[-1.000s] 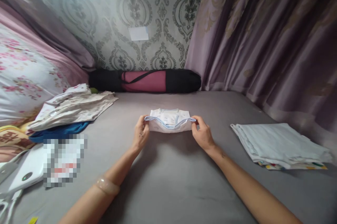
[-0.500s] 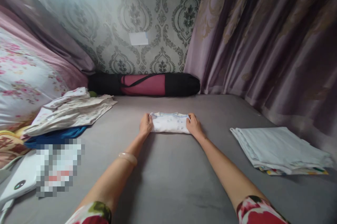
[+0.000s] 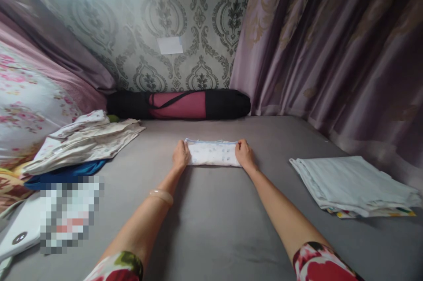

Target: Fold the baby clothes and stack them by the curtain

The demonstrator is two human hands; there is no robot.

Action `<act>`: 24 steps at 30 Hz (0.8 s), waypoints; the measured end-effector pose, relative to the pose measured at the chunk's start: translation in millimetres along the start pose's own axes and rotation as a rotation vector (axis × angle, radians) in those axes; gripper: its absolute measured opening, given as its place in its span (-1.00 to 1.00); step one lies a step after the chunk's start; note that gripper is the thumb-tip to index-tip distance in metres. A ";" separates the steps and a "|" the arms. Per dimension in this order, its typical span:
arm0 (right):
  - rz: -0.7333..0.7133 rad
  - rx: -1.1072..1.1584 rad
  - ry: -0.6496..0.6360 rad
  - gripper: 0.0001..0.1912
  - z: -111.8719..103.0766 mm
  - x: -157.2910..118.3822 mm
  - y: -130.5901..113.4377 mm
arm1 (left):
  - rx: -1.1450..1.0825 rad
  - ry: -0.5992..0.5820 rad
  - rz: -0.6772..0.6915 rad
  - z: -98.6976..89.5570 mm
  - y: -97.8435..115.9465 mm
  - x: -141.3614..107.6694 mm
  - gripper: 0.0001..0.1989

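Observation:
A small white cloth (image 3: 213,153) with a pale blue edge and little blue prints lies folded into a flat rectangle on the grey sheet (image 3: 218,210). My left hand (image 3: 181,154) grips its left end, and a pale bangle circles that wrist. At the right end, my right hand (image 3: 243,153) pinches the upper corner between thumb and fingers. The cloth is stretched straight between both hands.
Folded light cloths (image 3: 357,184) are stacked at the right. Loose garments (image 3: 86,140), a white device (image 3: 28,223) and a pixelated item (image 3: 74,215) lie at the left. A black and maroon rolled bag (image 3: 178,105) rests along the wall.
The cloth looks slightly wider and straighter along its upper edge, with its neckline-like dip less visible. My hands are slightly farther apart. The view has shifted a little.

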State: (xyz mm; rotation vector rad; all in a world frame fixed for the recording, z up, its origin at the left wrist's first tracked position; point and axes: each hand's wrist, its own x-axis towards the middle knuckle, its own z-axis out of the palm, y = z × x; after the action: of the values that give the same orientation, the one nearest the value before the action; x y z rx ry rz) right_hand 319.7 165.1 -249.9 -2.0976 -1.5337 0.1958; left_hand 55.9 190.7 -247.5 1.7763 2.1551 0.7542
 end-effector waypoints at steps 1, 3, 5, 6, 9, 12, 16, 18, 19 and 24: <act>0.007 -0.006 -0.006 -0.73 -0.5 0.5 -0.7 | 0.007 -0.005 -0.012 0.3 0.6 0.3 -0.68; 0.017 -0.021 -0.016 -0.72 -1.7 1.7 -2.0 | 0.023 -0.010 -0.035 0.7 2.2 0.5 -0.66; 0.022 -0.038 -0.021 -0.72 -2.7 3.4 -3.1 | 0.039 -0.009 -0.052 0.3 4.2 0.2 -0.66; 0.025 -0.048 -0.023 -0.72 -3.1 4.4 -3.5 | 0.046 -0.008 -0.058 -0.2 5.3 -0.3 -0.67; 0.039 -0.069 -0.033 -0.73 -4.2 6.3 -4.3 | 0.073 -0.014 -0.075 -2.3 8.7 -3.3 -0.67; 0.044 -0.076 -0.049 -0.75 -4.9 6.1 -5.1 | 0.105 -0.013 -0.087 -4.3 11.2 -6.9 -0.67; 0.045 -0.079 -0.058 -0.75 -5.4 6.8 -5.2 | 0.092 -0.011 -0.102 -7.9 12.2 -6.2 -0.69; 0.046 -0.067 -0.063 -0.75 -6.8 9.4 -3.8 | 0.050 -0.028 -0.127 -11.0 10.6 -4.3 -0.69; 0.044 -0.056 -0.072 -0.75 -8.2 11.0 -3.0 | 0.026 -0.026 -0.127 -12.7 8.8 -4.1 -0.69; -0.027 -0.034 -0.023 -0.63 -18.8 7.5 -9.8 | -0.040 0.141 0.178 -16.5 -6.9 -21.2 -0.66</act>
State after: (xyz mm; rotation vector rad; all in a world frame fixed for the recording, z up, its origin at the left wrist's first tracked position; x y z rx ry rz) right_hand 321.7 167.9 -227.7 -2.1069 -1.5881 0.1860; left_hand 46.7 165.6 -240.2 1.9677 2.0690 0.9855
